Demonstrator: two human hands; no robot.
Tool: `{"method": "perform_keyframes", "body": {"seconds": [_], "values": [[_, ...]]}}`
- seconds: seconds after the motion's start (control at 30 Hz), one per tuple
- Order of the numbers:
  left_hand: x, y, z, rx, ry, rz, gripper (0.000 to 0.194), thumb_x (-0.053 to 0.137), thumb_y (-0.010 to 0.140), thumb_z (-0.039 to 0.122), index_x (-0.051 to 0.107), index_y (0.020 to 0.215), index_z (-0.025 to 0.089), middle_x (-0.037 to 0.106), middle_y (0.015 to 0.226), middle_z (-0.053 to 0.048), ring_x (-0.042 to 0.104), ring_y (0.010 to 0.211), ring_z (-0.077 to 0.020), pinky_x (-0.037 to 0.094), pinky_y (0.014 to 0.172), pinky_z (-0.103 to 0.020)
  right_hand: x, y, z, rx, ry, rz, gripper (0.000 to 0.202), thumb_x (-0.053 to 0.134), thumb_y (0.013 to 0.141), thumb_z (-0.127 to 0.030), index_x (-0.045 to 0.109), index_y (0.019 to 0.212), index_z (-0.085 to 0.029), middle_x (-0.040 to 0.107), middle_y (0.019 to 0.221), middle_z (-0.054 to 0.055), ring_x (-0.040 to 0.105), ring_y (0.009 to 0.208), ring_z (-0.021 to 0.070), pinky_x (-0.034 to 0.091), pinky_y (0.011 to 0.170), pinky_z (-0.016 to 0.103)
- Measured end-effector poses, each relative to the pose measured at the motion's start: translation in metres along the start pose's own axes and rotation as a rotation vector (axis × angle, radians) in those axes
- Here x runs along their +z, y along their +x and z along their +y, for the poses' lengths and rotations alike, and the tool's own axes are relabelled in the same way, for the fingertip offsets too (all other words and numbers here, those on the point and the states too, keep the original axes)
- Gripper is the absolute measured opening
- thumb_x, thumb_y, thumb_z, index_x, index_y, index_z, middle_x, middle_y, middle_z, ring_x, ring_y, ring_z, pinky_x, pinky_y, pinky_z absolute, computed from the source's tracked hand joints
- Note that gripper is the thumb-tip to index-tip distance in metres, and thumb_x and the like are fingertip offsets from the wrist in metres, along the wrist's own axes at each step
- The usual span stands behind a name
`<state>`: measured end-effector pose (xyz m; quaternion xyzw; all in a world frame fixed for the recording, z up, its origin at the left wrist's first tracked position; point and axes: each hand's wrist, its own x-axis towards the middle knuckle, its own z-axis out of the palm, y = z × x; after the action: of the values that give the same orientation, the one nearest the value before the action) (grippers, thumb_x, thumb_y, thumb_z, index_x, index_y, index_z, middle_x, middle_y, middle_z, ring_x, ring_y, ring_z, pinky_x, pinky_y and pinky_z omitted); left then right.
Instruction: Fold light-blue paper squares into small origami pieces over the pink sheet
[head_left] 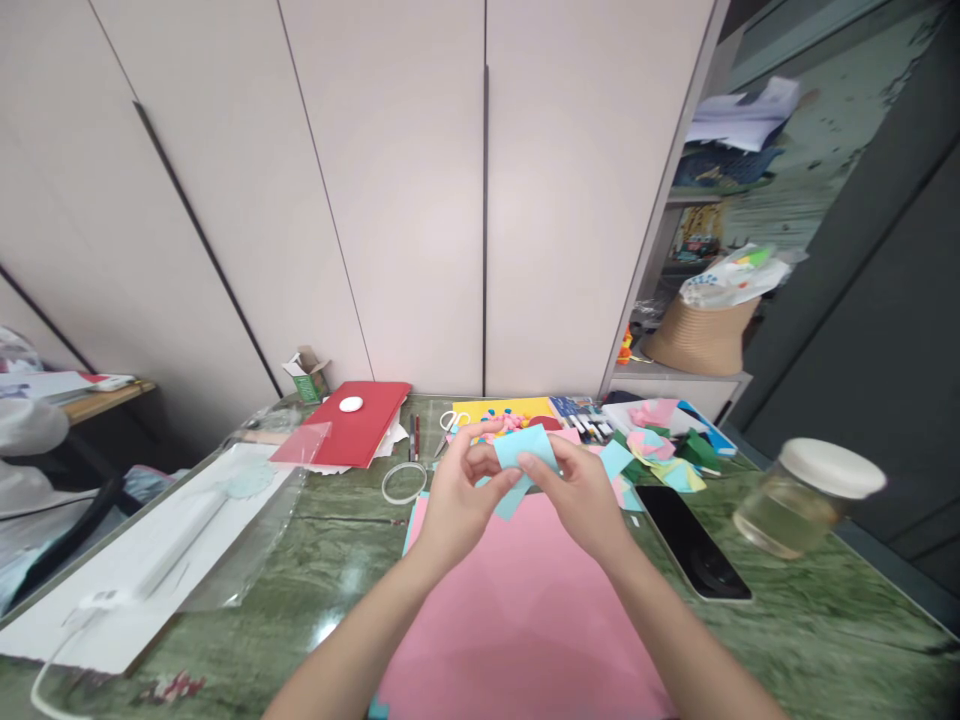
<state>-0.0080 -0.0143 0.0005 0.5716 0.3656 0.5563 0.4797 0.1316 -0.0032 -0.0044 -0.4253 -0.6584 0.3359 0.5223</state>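
A small folded piece of light blue paper (527, 449) is held up between both hands, over the far edge of a large pink sheet (525, 610). My left hand (463, 490) has its fingers closed on the paper's left side. On its right side, my right hand (577, 485) pinches the same paper, with the thumb on its front. A lower flap of the paper hangs between the hands. Beneath the pink sheet, blue paper shows at its left edge. Behind the hands lie white-handled scissors (454, 421) and small colourful pieces (504, 421), partly hidden.
To the right are a black phone (694, 542), a lidded jar (810, 498) and coloured paper scraps (667, 455). A red folder (360, 425), a tape ring (404, 483) and a white sheet with a lamp (180, 545) are on the left.
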Motion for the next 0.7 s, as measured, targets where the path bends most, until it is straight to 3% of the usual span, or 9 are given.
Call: {"method": "perform_keyframes", "body": {"seconds": [0.23,0.57,0.7], "values": [[0.0003,-0.0013,-0.0010,0.080,0.061,-0.003,0.039,0.062,0.073,0.021,0.045,0.108,0.022,0.057,0.071,0.002,0.055,0.070,-0.0122,0.044,0.072,-0.026,0.0017,0.0003,-0.0007,-0.020,0.065,0.033,0.018,0.053,0.079,-0.035,0.058,0.074,-0.018,0.060,0.070,0.002,0.054,0.071,0.0179,0.044,0.063,0.026],[-0.0031,0.0011,-0.0004,0.054,0.003,-0.040,0.035,0.065,0.070,0.018,0.048,0.101,0.021,0.056,0.068,0.002,0.056,0.070,-0.0125,0.045,0.072,-0.027,0.0006,-0.0011,-0.0013,-0.003,0.184,0.046,0.018,0.055,0.079,-0.033,0.061,0.081,-0.017,0.062,0.078,0.004,0.055,0.075,0.0181,0.045,0.069,0.028],[-0.0045,0.0029,0.0005,0.029,0.006,-0.029,0.028,0.069,0.066,0.018,0.053,0.089,0.018,0.058,0.064,0.002,0.057,0.067,-0.0126,0.045,0.069,-0.026,-0.0006,-0.0014,-0.0017,-0.010,0.185,0.064,0.018,0.055,0.079,-0.034,0.061,0.081,-0.017,0.062,0.077,0.003,0.055,0.075,0.0180,0.044,0.069,0.028]]}}
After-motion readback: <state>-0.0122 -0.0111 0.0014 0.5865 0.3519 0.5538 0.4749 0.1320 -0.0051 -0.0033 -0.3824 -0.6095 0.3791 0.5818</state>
